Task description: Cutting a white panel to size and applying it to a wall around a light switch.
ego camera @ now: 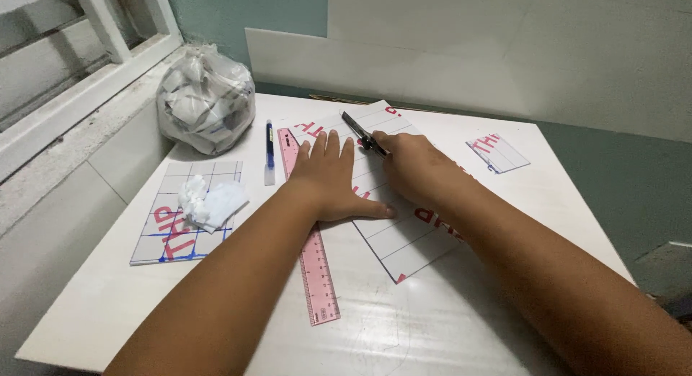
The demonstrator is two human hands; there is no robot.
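On the table (504,224), left hand (328,178) lies flat, fingers spread, pinning the gridded sheet (404,235); right hand (411,163) grips a utility knife (362,135), steadied for cutting.

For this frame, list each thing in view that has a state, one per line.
Left hand: flat, pressing the gridded sheet.
Right hand: closed around the utility knife.
Utility knife: tip on the sheet.
Pink ruler: flat, partly under the left hand.
Blue pen: lying flat.
Plastic bag: full of crumpled paper.
Tissue: crumpled.
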